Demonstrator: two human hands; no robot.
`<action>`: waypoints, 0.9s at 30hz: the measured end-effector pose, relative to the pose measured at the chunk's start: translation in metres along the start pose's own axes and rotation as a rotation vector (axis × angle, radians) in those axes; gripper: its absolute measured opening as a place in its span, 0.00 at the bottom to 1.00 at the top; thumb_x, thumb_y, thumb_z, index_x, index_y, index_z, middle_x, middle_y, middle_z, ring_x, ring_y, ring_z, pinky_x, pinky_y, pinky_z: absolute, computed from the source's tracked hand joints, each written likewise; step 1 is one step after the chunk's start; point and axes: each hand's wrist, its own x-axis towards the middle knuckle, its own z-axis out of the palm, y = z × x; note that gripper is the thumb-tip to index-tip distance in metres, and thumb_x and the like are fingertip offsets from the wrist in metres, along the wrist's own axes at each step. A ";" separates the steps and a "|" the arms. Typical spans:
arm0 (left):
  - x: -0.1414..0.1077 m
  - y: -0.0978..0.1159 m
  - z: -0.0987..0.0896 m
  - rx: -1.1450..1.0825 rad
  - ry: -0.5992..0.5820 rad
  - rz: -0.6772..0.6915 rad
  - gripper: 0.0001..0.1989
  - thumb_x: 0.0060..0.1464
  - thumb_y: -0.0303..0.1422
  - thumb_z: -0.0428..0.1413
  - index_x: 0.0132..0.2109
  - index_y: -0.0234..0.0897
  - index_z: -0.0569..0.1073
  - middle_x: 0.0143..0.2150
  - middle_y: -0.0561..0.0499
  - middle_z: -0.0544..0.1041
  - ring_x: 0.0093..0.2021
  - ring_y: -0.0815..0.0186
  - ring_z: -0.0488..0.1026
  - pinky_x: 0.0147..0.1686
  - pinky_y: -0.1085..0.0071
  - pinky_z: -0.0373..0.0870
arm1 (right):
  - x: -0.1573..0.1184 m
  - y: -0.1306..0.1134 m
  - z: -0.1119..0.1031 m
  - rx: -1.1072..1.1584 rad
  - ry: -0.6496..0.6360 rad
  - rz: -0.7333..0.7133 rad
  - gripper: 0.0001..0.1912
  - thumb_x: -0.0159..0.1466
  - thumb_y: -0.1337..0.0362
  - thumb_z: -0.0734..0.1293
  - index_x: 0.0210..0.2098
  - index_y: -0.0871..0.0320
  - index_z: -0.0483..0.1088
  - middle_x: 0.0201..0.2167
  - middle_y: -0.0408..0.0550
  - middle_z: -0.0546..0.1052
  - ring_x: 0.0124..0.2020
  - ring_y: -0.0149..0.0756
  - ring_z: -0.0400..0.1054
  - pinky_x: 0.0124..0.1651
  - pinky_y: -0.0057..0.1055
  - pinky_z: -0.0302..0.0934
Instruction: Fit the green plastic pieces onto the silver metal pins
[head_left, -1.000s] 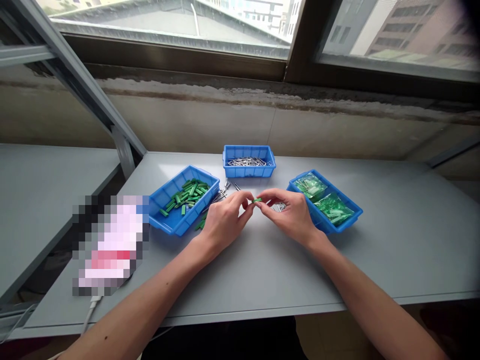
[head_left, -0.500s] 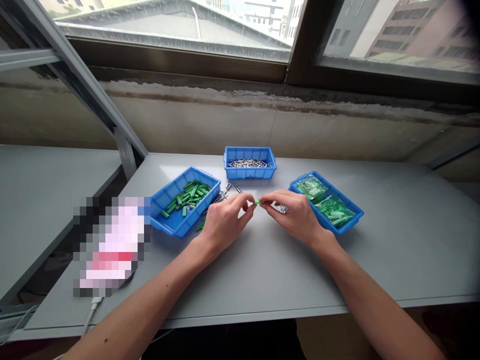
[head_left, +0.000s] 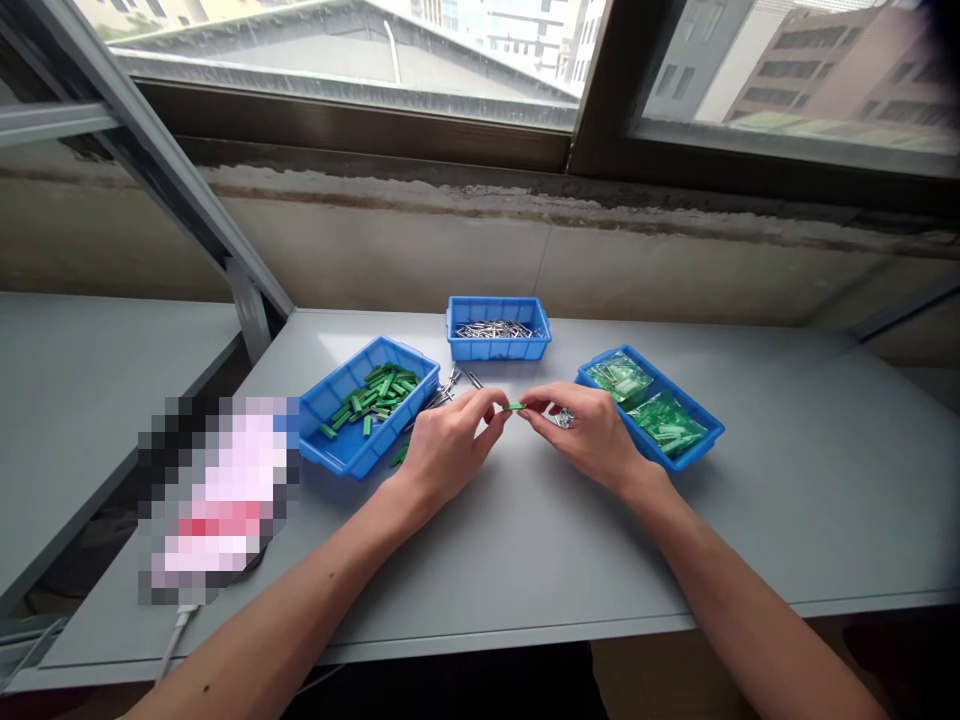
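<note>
Between my two hands a small green plastic piece (head_left: 514,407), narrow and bar-like, is pinched by both sets of fingertips. My left hand (head_left: 446,440) has thumb and forefinger closed on its left end. On the other end, my right hand (head_left: 583,430) pinches with thumb and fingers. Small shiny metal pieces (head_left: 565,419) show by the right palm; whether they are held or lie on the table I cannot tell. Beyond my left hand lie loose slim metal pieces (head_left: 450,385), and a few green pieces (head_left: 400,455) are partly hidden by it.
A blue bin (head_left: 341,462) on the left holds many green pieces. At the back, another blue bin (head_left: 499,349) contains slim metal parts. The right blue bin (head_left: 686,462) has clear bags (head_left: 667,422) with green pieces inside. A blurred object with a cable (head_left: 180,630) lies far left.
Both hands keep their pinch on the green piece, with hardly any movement. The whole view has shifted very slightly.
</note>
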 end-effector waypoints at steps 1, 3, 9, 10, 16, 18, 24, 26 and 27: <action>0.000 0.000 0.000 0.002 0.002 0.002 0.06 0.61 0.34 0.51 0.42 0.39 0.71 0.31 0.54 0.77 0.24 0.73 0.69 0.25 0.76 0.61 | 0.000 0.000 0.000 -0.002 -0.002 -0.003 0.06 0.62 0.66 0.65 0.38 0.54 0.74 0.33 0.44 0.79 0.33 0.35 0.73 0.38 0.31 0.65; 0.000 0.000 0.001 0.005 0.013 0.004 0.06 0.60 0.34 0.51 0.43 0.39 0.71 0.31 0.54 0.77 0.24 0.73 0.69 0.25 0.76 0.61 | 0.000 0.000 0.000 -0.006 -0.011 -0.007 0.06 0.62 0.66 0.65 0.38 0.54 0.74 0.32 0.44 0.79 0.33 0.35 0.72 0.38 0.31 0.65; 0.000 0.000 0.001 0.020 0.022 -0.005 0.08 0.60 0.34 0.52 0.45 0.40 0.71 0.32 0.55 0.77 0.24 0.73 0.70 0.25 0.77 0.61 | 0.001 -0.002 0.000 -0.023 -0.033 -0.015 0.07 0.64 0.65 0.64 0.39 0.55 0.74 0.33 0.45 0.79 0.33 0.34 0.72 0.37 0.31 0.64; 0.000 0.001 0.001 0.023 0.021 -0.005 0.08 0.60 0.34 0.52 0.46 0.40 0.71 0.32 0.55 0.77 0.24 0.73 0.70 0.25 0.77 0.61 | 0.001 -0.002 -0.001 -0.028 -0.036 -0.018 0.07 0.64 0.65 0.64 0.39 0.55 0.74 0.33 0.45 0.79 0.33 0.34 0.72 0.37 0.31 0.64; 0.001 0.000 0.000 0.026 0.016 0.013 0.08 0.60 0.33 0.52 0.46 0.40 0.72 0.33 0.54 0.77 0.24 0.74 0.70 0.25 0.77 0.61 | 0.001 -0.004 -0.001 -0.052 -0.058 -0.034 0.08 0.66 0.65 0.62 0.39 0.55 0.74 0.36 0.45 0.79 0.36 0.36 0.72 0.38 0.32 0.64; 0.001 0.001 0.001 0.042 0.011 0.022 0.07 0.60 0.32 0.52 0.44 0.40 0.73 0.32 0.54 0.77 0.24 0.74 0.69 0.24 0.77 0.61 | 0.001 -0.004 0.000 -0.058 -0.073 -0.031 0.09 0.66 0.65 0.62 0.39 0.55 0.74 0.36 0.45 0.79 0.36 0.37 0.72 0.38 0.32 0.64; 0.006 0.011 -0.021 0.184 0.286 -0.068 0.06 0.57 0.33 0.54 0.39 0.40 0.75 0.24 0.57 0.76 0.21 0.72 0.69 0.25 0.74 0.61 | 0.001 -0.003 0.002 -0.027 -0.059 0.004 0.10 0.66 0.62 0.62 0.43 0.57 0.73 0.36 0.47 0.79 0.34 0.35 0.72 0.39 0.31 0.64; 0.011 0.009 -0.040 0.252 0.387 -0.205 0.08 0.57 0.36 0.54 0.41 0.40 0.75 0.24 0.54 0.76 0.23 0.69 0.70 0.28 0.72 0.63 | 0.001 -0.004 0.002 -0.021 -0.053 0.004 0.10 0.66 0.62 0.62 0.43 0.57 0.73 0.36 0.47 0.78 0.35 0.34 0.72 0.39 0.31 0.64; 0.014 0.006 -0.050 0.292 0.405 -0.297 0.09 0.57 0.37 0.54 0.40 0.40 0.75 0.25 0.53 0.76 0.24 0.67 0.71 0.29 0.70 0.64 | 0.001 -0.004 0.002 -0.018 -0.053 0.001 0.10 0.66 0.62 0.62 0.42 0.58 0.73 0.35 0.47 0.78 0.35 0.34 0.72 0.39 0.31 0.64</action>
